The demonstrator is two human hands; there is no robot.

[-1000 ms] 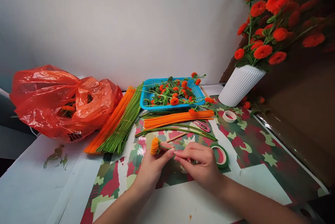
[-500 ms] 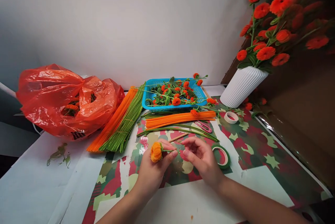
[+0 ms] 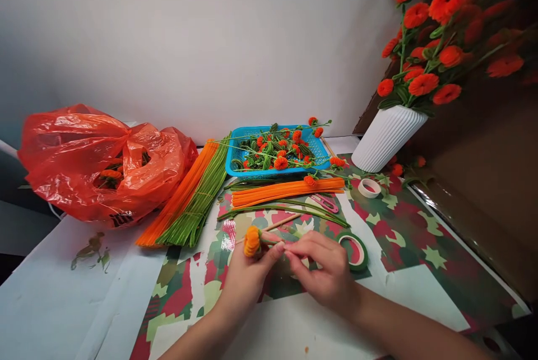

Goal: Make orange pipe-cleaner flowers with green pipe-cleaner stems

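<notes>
Near the table's middle, my left hand [image 3: 247,276] pinches the short green stem of a yellow-orange fuzzy flower [image 3: 253,241], whose head rests above the thumb side and faces left. My right hand [image 3: 321,267] is closed, its thumb and forefinger pressed together at the stem's free end, close to the left fingertips. What exactly sits between the right fingertips is too small to make out. Beside the right hand lies a roll of green tape [image 3: 362,253]. A thin wooden stick [image 3: 282,222] lies just beyond both hands.
Behind are orange stems [image 3: 290,192], a pink clip [image 3: 325,203], a blue basket [image 3: 230,168] of small flowers and a white tape roll [image 3: 370,188]. Stem bundles [image 3: 197,203] and a red bag [image 3: 84,169] stand left, a white vase [image 3: 389,137] right.
My right hand has moved left to the stem, and its fingers have closed. The flower head has turned slightly in my left hand. The view has shifted a little.
</notes>
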